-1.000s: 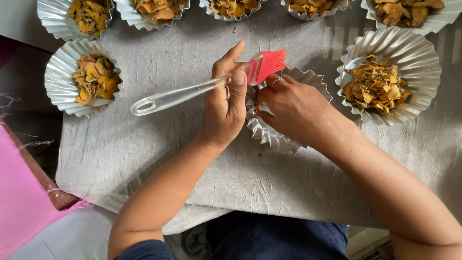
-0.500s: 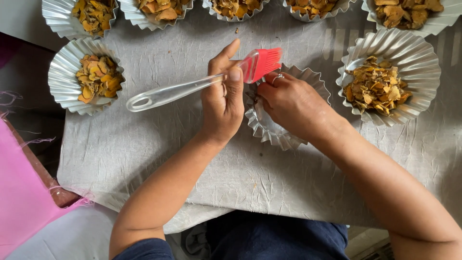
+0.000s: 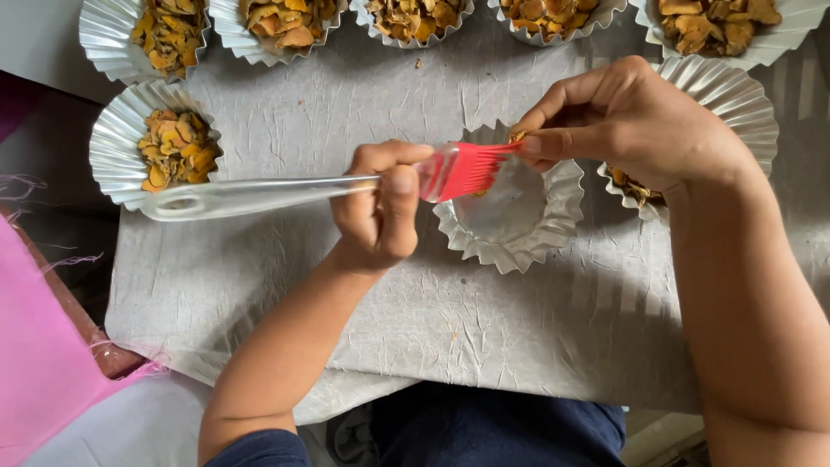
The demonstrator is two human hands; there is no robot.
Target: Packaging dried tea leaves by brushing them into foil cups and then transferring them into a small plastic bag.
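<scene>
Brush held over an empty foil cup on a grey cloth (image 3: 346,337)

The empty foil cup (image 3: 510,216) sits mid-cloth, filled cups (image 3: 164,151) around it. The left hand (image 3: 380,207) is fisted around the brush (image 3: 346,184), whose long axis runs left to right, red bristles just above the cup's left rim. The right hand (image 3: 631,121), nearer the cup's far side, pinches the bristle tips, partly closed.

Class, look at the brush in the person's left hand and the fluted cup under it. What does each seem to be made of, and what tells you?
Red-bristled brush with clear handle: bristles look like matte silicone, thick and evenly coloured; handle seems glossy see-through plastic. Empty fluted silver cup: probably thin aluminium foil, with crisp pleats and a dull metallic sheen.
</scene>
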